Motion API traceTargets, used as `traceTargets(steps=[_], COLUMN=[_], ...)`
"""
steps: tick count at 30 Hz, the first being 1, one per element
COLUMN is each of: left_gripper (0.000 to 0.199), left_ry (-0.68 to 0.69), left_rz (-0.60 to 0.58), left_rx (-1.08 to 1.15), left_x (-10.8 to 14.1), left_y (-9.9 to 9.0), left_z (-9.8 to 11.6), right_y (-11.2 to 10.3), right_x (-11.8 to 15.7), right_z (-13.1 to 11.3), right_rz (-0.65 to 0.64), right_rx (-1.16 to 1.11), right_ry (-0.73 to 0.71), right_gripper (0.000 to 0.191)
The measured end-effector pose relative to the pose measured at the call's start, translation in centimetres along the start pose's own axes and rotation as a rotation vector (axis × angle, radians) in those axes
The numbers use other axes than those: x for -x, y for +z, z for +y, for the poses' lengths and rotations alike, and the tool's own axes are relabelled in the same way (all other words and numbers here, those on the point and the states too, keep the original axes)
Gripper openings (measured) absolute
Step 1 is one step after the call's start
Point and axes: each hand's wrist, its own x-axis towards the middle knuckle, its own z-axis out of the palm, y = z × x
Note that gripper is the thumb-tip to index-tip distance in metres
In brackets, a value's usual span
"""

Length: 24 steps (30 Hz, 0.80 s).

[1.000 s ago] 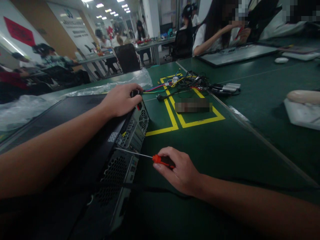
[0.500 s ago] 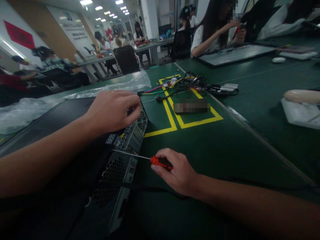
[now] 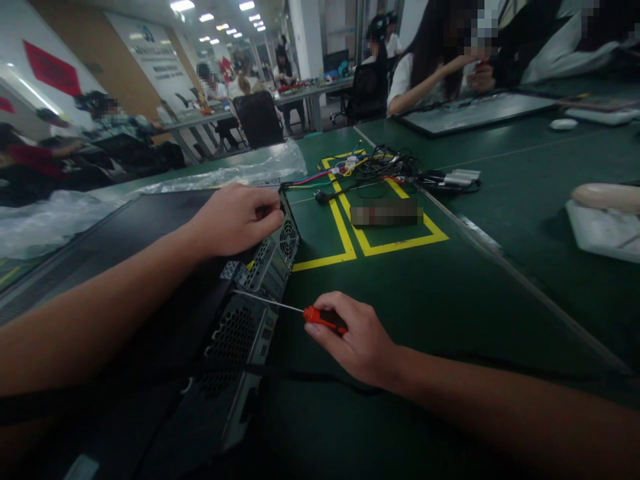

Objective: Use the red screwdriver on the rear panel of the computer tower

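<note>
A black computer case point(image 3: 165, 233) lies on the green table at the left, its grey rear panel with vents and ports facing right. My left hand point(image 3: 240, 220) rests on the case's upper rear edge near the round fan grille, its fingers curled in; what they hold, if anything, is hidden. My right hand point(image 3: 357, 337) is closed around a red and black screwdriver point(image 3: 325, 320). The screwdriver's long thin shaft points left, and its tip is at the rear edge of the case, above the honeycomb vent.
Tangled cables point(image 3: 385, 163) and a blurred dark block point(image 3: 387, 213) lie by the yellow tape marks point(image 3: 405, 245). Clear plastic wrap point(image 3: 240, 167) stretches behind the case. A white object point(image 3: 603, 230) sits at the right. Across the table, a person works over a flat panel point(image 3: 480, 113).
The view has shifted slightly, so the whole scene sits a little further right. Both hands keep their places on the case and the screwdriver.
</note>
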Motion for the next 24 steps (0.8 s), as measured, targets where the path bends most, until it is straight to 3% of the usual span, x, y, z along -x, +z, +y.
traceTargets(steps=[15,19,24], left_gripper=[0.023,0.023,0.023], left_ry=[0.007,0.012,0.024], left_rz=[-0.019,-0.039,-0.021], left_rx=[-0.032,-0.035,-0.024], left_x=[-0.08,-0.14,-0.05], left_y=[-0.04,-0.11,-0.06], left_z=[-0.07,-0.12,-0.17], right_y=[-0.01,0.16,0.14], right_x=[-0.01,0.23,0.08], right_z=[-0.19,-0.08,0.0], right_rz=[-0.018,0.01,0.011], right_rx=[-0.012,-0.012,0.027], right_ry=[-0.009,0.009,-0.014], right_gripper=[0.014,0.025,0.014])
